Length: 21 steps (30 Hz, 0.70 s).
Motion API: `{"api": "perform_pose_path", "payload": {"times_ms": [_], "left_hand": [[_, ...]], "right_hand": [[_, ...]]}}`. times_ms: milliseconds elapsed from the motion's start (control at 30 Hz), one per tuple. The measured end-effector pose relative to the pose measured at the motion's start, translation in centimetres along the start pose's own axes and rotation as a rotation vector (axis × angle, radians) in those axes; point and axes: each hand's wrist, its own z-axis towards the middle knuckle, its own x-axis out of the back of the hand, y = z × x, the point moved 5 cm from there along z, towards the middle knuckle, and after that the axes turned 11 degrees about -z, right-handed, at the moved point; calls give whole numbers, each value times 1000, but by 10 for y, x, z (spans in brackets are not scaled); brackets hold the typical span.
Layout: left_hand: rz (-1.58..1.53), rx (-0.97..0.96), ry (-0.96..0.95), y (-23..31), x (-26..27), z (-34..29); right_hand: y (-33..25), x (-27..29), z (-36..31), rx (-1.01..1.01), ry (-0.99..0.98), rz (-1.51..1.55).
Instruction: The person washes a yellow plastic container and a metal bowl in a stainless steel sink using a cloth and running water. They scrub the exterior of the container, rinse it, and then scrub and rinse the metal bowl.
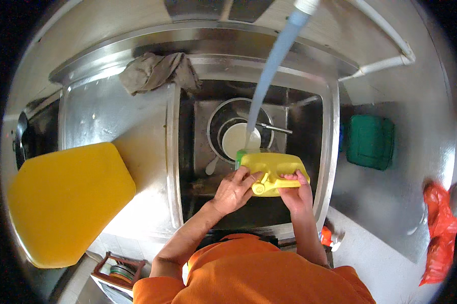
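Observation:
A yellow plastic jug [274, 164] with a built-in handle and a round cap [259, 188] is tilted over the front of the sink. My right hand [295, 190] is wrapped round its handle. At the cap end, the fingers of my left hand [234, 190] are closed on the jug near the cap; their tips are partly hidden. A green patch shows at the jug's far left edge. Just beyond it in the sink, a metal pot [214, 119] holds a smaller pan with a white inside [241, 141]. A pale spoon [212, 166] lies beside them.
A pale blue hose [270, 66] hangs over the sink [331, 147]. A grey cloth [160, 73] lies on the steel drainboard [96, 116] at left, near a large yellow board-like object [71, 202]. At right are a green tub [371, 142] and a red plastic bag [439, 228].

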Motion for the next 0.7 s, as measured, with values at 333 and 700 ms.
{"api": "perform_pose_path", "payload": {"times_ms": [333, 700], "left_hand": [[-50, 231, 240, -8, -14, -8], [-2, 164, 212, 7, -9, -5]], "right_hand": [[12, -7, 2, -30, -4, 111], [17, -17, 7, -37, 30, 206]]}}
